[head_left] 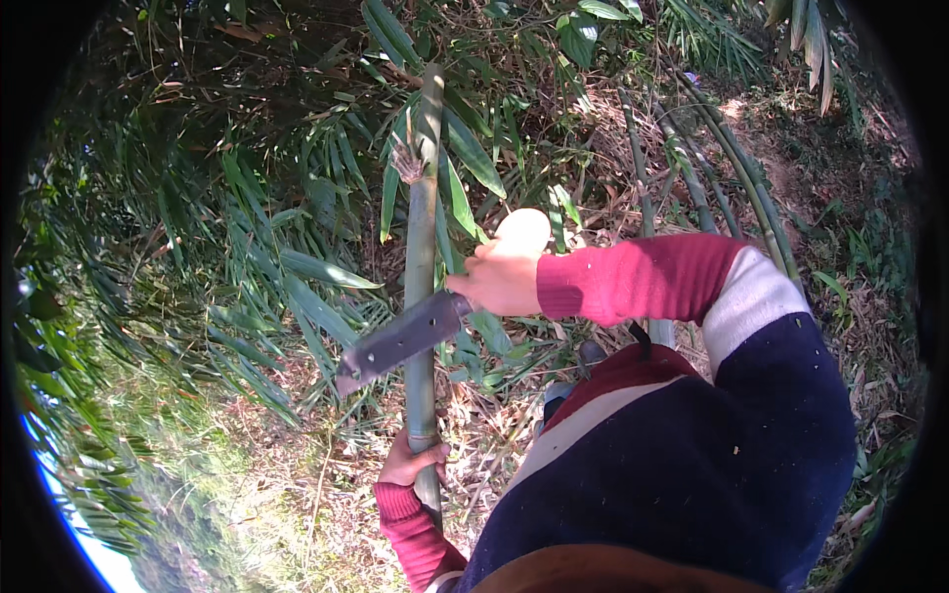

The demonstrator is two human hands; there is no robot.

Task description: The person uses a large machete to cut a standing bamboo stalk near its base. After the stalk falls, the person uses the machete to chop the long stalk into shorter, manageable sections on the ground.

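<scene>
A green bamboo pole [420, 262] stands lengthwise in front of me, with a tuft of dry shoots at a joint near its far end. My left hand [407, 463] is closed around its near part, just by a joint. In my right hand [502, 282] is the handle of a machete [403, 343], whose broad dark blade has a few small holes. The blade lies slantwise across the pole in view, its tip out to the left. Whether the blade touches the bamboo I cannot tell.
Dense bamboo leaves [316, 267] fill the left and far side. Several cut bamboo poles [682, 163] lie at the right on ground covered with dry leaves. Sunlit dry litter [297, 445] spreads beside my left arm.
</scene>
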